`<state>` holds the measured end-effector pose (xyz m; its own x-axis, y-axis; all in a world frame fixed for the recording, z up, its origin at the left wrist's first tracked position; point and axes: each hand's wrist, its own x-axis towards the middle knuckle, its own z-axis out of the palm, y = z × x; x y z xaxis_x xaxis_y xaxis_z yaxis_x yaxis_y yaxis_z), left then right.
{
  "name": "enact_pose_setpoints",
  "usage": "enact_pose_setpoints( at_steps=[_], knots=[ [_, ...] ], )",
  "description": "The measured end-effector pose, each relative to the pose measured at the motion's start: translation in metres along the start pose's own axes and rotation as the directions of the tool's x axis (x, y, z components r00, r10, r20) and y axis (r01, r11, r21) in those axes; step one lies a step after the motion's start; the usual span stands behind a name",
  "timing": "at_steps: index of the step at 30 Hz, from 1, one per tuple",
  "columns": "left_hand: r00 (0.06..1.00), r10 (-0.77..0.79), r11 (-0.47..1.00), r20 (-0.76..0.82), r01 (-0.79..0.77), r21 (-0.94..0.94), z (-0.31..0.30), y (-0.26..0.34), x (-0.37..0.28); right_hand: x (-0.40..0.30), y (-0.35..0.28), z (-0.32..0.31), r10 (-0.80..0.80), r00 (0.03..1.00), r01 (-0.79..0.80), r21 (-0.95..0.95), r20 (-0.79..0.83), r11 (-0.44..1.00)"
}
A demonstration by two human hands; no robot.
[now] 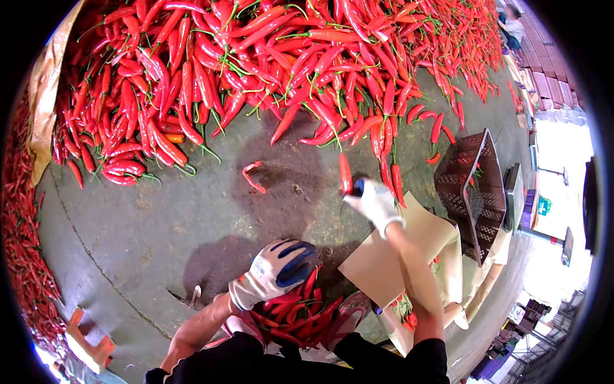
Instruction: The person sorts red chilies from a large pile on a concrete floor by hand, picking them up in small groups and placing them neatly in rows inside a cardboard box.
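My right hand [374,199], in a white glove with dark blue palm coating, is closed on a red chili pepper [345,174], which points away from me at the front edge of a large pile of red chili peppers [268,57]. Over a small heap of chilies [300,314] between my legs hovers my left hand [283,269], gloved alike, palm partly turned down with fingers curved; whether it touches a pepper is hidden. A curled, shrivelled red chili [253,177] lies alone on the concrete floor.
Brown paper sheeting [383,269] and a tilted brown plastic crate [479,192] are at my right. A scale [514,197] stands behind the crate. At the lower left sits a small wooden stool [88,341]. Another person [511,29] is far off at the upper right.
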<state>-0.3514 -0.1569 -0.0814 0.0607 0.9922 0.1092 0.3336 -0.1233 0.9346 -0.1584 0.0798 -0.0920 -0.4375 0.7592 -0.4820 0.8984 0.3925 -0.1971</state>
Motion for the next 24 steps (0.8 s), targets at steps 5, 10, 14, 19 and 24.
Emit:
enact_pose_setpoints(
  at_steps=[5,10,14,19,24],
  knots=[
    [0.986,-0.164,0.983,-0.030,0.161,-0.086,0.003,-0.005,0.001,-0.025,-0.010,0.027,0.043,0.998,-0.047,-0.102,-0.047,0.994],
    [0.950,-0.309,0.935,-0.052,0.293,-0.199,-0.019,-0.009,0.000,-0.094,-0.032,0.029,-0.283,0.810,0.320,0.017,0.514,0.947],
    [0.913,-0.380,0.887,-0.151,0.313,-0.338,-0.037,-0.012,0.029,-0.108,-0.038,0.011,-0.443,0.556,0.418,0.224,0.703,0.880],
    [0.900,-0.348,0.937,-0.261,0.332,-0.106,-0.072,-0.035,0.103,-0.001,-0.064,-0.043,-0.077,0.962,0.162,0.320,-0.263,0.933],
    [0.893,-0.254,0.818,-0.372,0.403,0.410,-0.075,-0.049,0.185,0.104,-0.089,-0.089,-0.087,0.824,-0.023,-0.186,-0.560,0.982]
  ],
)
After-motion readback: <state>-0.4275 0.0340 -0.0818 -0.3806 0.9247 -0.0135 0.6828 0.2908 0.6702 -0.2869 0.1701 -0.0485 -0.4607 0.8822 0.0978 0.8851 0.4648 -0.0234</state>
